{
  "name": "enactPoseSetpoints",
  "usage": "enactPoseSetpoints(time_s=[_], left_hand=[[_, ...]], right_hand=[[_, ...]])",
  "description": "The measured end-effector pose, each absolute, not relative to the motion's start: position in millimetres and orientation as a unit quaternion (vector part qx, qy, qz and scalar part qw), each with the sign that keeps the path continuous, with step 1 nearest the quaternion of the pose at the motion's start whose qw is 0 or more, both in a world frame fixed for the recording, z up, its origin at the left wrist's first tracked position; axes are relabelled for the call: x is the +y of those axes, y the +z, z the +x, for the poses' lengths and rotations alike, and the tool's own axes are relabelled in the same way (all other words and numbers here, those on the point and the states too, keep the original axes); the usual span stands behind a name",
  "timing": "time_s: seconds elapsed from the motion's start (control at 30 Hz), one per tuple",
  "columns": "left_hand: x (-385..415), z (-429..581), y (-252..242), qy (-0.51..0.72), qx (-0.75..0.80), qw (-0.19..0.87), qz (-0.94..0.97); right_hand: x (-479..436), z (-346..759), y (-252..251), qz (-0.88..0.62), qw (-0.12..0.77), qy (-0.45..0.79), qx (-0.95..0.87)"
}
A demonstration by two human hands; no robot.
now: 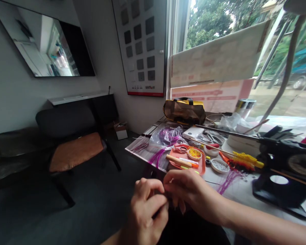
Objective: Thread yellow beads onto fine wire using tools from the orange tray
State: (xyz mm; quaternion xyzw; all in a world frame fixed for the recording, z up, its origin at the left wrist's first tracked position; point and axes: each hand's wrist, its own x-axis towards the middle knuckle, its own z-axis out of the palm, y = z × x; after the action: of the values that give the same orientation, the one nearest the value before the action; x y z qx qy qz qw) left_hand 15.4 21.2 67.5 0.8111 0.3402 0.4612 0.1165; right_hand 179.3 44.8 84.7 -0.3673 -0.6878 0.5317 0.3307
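My left hand (149, 211) is closed, its fingers curled and thumb pressed to the index finger. Right beside it, my right hand (185, 189) is bent at the wrist with its fingertips pinched together, meeting the left fingers. Whatever lies between the fingertips is too small or hidden to make out. Both hands are in front of the table's near edge, above my dark lap. Just beyond them is a pink tray (201, 166) with a dish of yellow and orange bits (194, 153), a thick wooden stick (178, 160) and pens. Purple strands (158, 157) hang over the edge at its left.
A dish of small pale beads (220, 165), scissors (182, 149) and a yellow fuzzy bundle (248, 159) lie on the table. A black stand-like device (280, 194) occupies the right side. Behind sits a yellow-brown bag (185, 111). A chair with a brown seat (78, 151) stands left.
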Motion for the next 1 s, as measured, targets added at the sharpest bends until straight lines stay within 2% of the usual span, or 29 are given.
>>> enactPoseSetpoints(time_s=[0.07, 0.13, 0.17, 0.2, 0.27, 0.37, 0.43, 0.53, 0.6, 0.7, 0.8, 0.9, 1.0], left_hand=[[18, 12, 65, 0.445, 0.285, -0.018, 0.849], [17, 10, 67, 0.416, 0.27, -0.048, 0.867], [19, 10, 69, 0.408, 0.276, -0.025, 0.87], [20, 9, 73, 0.401, 0.297, 0.027, 0.866], [25, 10, 81, 0.381, 0.379, 0.23, 0.811], [33, 12, 86, 0.347, 0.478, 0.58, 0.561], [35, 15, 84, 0.34, 0.477, 0.692, 0.422], [35, 18, 78, 0.335, 0.465, 0.738, 0.356], [34, 19, 75, 0.339, 0.468, 0.738, 0.347], [29, 19, 73, 0.362, 0.468, 0.669, 0.45], [21, 18, 69, 0.398, 0.441, 0.458, 0.661], [13, 15, 60, 0.438, 0.399, 0.184, 0.785], [9, 9, 53, 0.433, 0.321, 0.032, 0.842]], right_hand=[[48, 176, 83, -0.354, 0.305, 0.645, -0.604], [51, 175, 83, -0.344, 0.277, 0.685, -0.579], [50, 176, 84, -0.349, 0.277, 0.673, -0.59], [49, 178, 86, -0.358, 0.286, 0.636, -0.621], [45, 183, 92, -0.341, 0.318, 0.467, -0.751], [39, 192, 97, -0.183, 0.295, 0.07, -0.935], [37, 195, 96, -0.086, 0.265, -0.114, -0.954], [37, 198, 90, -0.051, 0.267, -0.196, -0.942], [37, 197, 86, -0.063, 0.267, -0.167, -0.947], [36, 192, 81, -0.146, 0.308, -0.012, -0.94], [34, 184, 73, -0.305, 0.36, 0.278, -0.837], [33, 176, 64, -0.371, 0.349, 0.571, -0.643], [35, 169, 56, -0.33, 0.342, 0.71, -0.519]])
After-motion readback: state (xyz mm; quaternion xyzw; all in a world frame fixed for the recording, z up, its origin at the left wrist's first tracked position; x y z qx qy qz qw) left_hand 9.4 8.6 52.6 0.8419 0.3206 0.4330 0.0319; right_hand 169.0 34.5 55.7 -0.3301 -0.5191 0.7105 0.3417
